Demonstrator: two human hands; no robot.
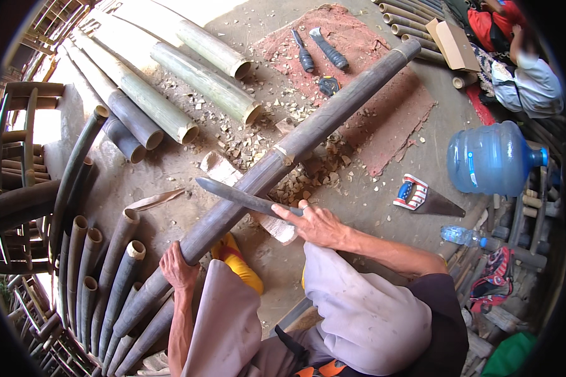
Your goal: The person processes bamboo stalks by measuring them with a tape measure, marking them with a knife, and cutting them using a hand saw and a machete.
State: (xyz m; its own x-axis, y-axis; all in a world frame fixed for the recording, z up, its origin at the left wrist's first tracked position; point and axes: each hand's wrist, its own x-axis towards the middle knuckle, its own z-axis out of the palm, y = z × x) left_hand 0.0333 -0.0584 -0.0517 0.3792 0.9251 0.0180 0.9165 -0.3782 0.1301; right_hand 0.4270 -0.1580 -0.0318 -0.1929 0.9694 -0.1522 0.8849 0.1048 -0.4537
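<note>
A long dark bamboo pole [339,113] slants from the lower left to the upper right in front of me. My left hand [179,264] is wrapped round it near my left knee. In my right hand [321,226], closed with the index finger stretched along the back, is a machete [233,193]. Its dark blade points left and crosses over the pole; whether it touches the bamboo I cannot tell. Beneath the pole lies a pale wooden block [277,227]. A pale ring marks the pole's node, just beyond the blade.
Wood chips [308,182] litter the floor. A red mat [383,144] bears two dark-handled tools [327,49] and a tape measure [328,85]. On the right are a handsaw [431,200] and a blue water jug [490,157]. Bamboo poles [201,81] lie left; a person [528,81] sits far right.
</note>
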